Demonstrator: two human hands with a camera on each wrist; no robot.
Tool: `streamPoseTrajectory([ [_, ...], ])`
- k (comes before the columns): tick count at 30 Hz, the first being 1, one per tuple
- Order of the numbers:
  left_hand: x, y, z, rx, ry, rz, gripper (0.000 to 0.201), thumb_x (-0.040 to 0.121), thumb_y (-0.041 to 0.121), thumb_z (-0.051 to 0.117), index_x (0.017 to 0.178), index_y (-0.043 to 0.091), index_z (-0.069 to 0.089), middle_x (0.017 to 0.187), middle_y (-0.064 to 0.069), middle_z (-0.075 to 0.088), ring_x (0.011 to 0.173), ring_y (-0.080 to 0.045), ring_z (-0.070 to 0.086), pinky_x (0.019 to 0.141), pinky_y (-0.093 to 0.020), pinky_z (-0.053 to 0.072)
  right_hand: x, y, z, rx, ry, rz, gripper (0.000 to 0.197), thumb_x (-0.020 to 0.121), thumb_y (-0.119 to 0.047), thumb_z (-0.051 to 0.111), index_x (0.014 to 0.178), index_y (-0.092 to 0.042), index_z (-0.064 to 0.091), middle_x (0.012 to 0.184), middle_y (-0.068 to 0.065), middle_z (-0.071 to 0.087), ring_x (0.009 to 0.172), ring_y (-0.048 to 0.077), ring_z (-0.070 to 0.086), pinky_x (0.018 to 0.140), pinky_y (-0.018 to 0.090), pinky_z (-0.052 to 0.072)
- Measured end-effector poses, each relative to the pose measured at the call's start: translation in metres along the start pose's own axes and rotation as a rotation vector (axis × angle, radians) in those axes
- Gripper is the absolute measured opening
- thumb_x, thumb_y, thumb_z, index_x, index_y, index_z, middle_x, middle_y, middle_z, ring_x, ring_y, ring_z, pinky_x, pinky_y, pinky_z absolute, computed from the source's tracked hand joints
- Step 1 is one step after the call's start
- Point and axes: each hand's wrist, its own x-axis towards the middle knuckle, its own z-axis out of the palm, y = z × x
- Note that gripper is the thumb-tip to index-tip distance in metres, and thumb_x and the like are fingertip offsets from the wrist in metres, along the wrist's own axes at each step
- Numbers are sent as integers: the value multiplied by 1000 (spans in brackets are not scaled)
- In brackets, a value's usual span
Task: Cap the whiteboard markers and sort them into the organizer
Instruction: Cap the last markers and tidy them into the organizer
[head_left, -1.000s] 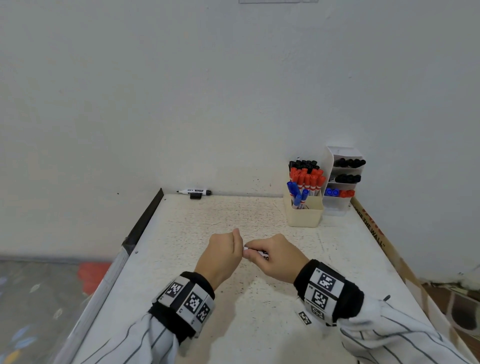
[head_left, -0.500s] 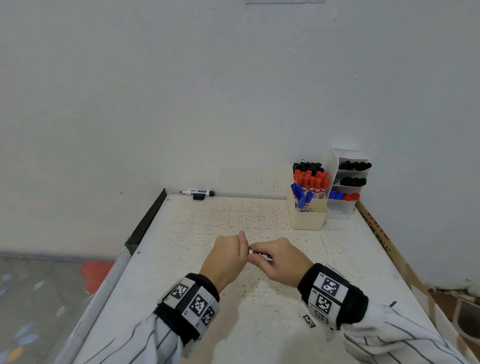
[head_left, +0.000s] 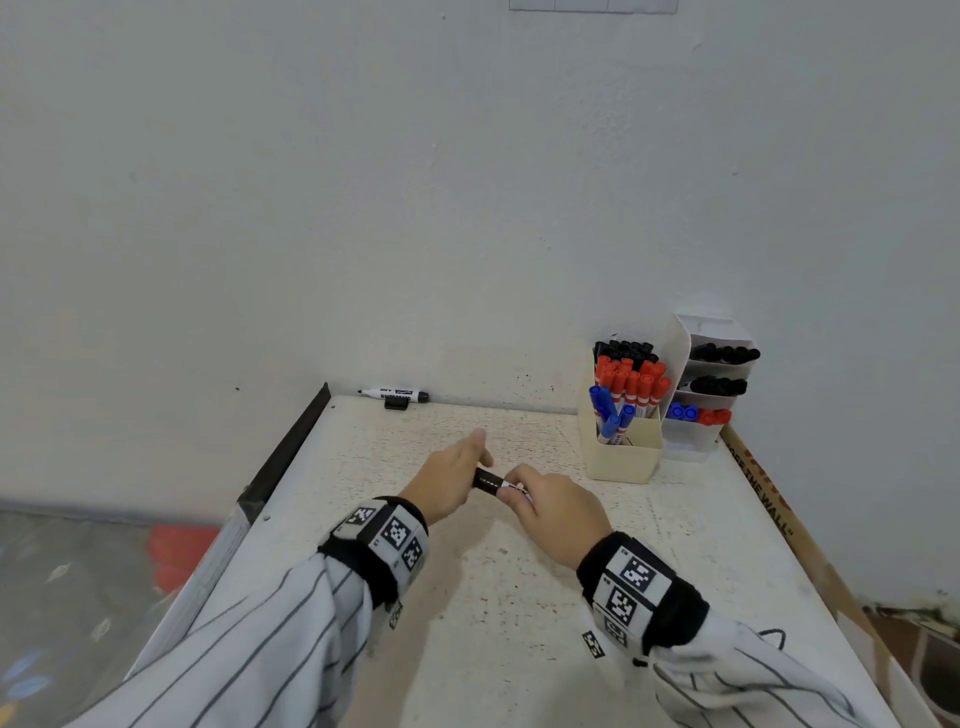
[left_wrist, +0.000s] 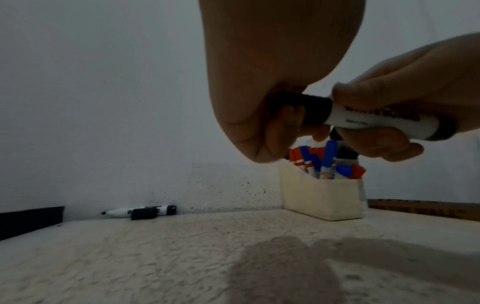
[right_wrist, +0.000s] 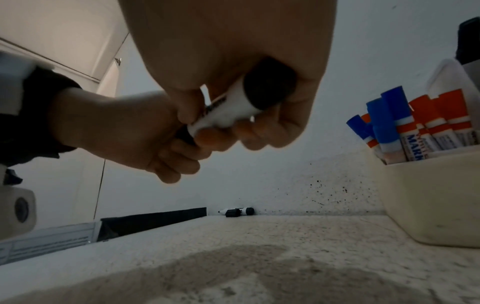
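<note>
Above the middle of the table my two hands hold one black whiteboard marker (head_left: 497, 484) between them. My right hand (head_left: 550, 506) grips its white barrel (left_wrist: 369, 121). The fingers of my left hand (head_left: 451, 478) curl round the black cap (left_wrist: 311, 110), which sits on the barrel's end. A second black marker (head_left: 393, 393) lies uncapped at the table's far edge by the wall, its loose cap (head_left: 396, 402) beside it. The cream organizer (head_left: 626, 452) at the back right holds several blue, red and black markers upright.
A white tiered rack (head_left: 714, 382) with black, blue and red markers stands behind the organizer against the wall. A black strip (head_left: 283, 462) runs along the table's left edge, a cardboard sheet (head_left: 779, 509) along the right. Floor lies below to the left.
My hands have drawn slightly apart and lifted a little, so the black cap now shows between them. The left hand's thumb has straightened. The far marker has not moved.
</note>
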Motion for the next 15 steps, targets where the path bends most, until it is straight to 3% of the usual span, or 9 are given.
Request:
streamPoseTrajectory([
  [2,22,-16,-7,-39,63,-88,48,100,45,17,102,15,55,92,-7,60,75,-17,54,67,-28,40,4,7,0,51,74,12,27,96,-40,39,110,-21,51,80,-1,55,73,18,52,56,27,36],
  [4,47,-36,-18,70,115,-167,44,101,38,24,116,9,53,116,-15,58,101,-28,55,86,-32,40,6,13,-3,217,163,3,23,94,-32,46,112,-17,52,90,-4,55,78,10,50,65,19,38],
  [6,74,-58,-29,236,92,-227,40,100,31,32,125,4,49,129,-19,51,116,-31,49,95,-33,36,6,20,-11,355,289,-13,24,92,-24,53,114,-16,52,92,-10,53,78,-2,48,70,12,36],
  [8,99,-79,-37,378,49,-296,42,98,30,36,133,8,43,139,-18,40,126,-32,41,105,-36,33,6,28,-24,425,447,-28,32,89,-22,56,119,-23,46,88,-17,51,79,-3,51,72,11,39],
  [11,127,-91,-44,476,74,-327,47,97,28,37,141,12,34,147,-14,29,134,-32,30,111,-41,26,7,48,-45,430,671,-59,38,88,-26,51,124,-27,37,90,-22,51,88,-14,51,76,0,39],
  [13,141,-93,-44,482,106,-318,48,96,25,39,142,10,31,148,-12,26,136,-29,27,112,-40,25,10,65,-61,463,807,-53,40,86,-28,48,125,-26,36,94,-18,56,88,-13,54,76,0,41],
  [15,153,-98,-43,552,90,-295,49,96,26,38,142,12,29,150,-8,23,139,-24,23,112,-41,24,15,84,-75,493,919,6,42,83,-17,51,121,-27,36,90,-12,59,81,-8,59,69,3,45],
])
